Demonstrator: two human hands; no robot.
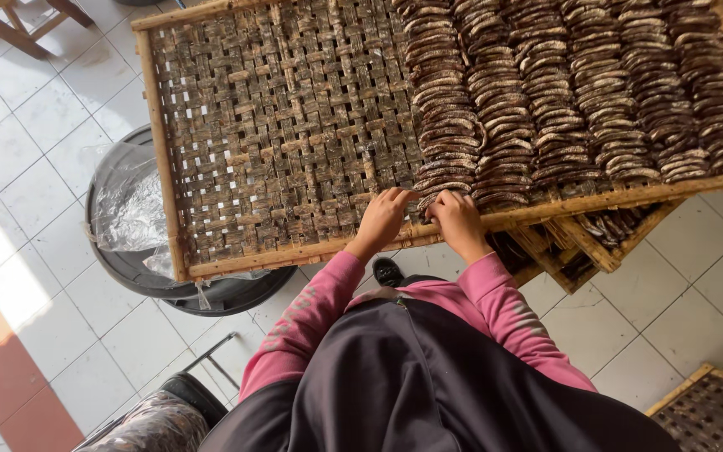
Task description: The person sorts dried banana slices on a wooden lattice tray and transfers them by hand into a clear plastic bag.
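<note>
Working edge: your left hand [384, 216] and right hand [457, 219] meet at the woven tray [278, 125] front rim.
Grip: both pinch the nearest dark curved slice [443, 190].
Room: bare weave leftward; packed rows [579, 92] right.

Both hands [420, 219] at curved slices [443, 191] on woven tray [278, 125]

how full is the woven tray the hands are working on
About half full: rows of dark curved pieces cover the right side of the woven tray, while its left side is bare weave.
</note>
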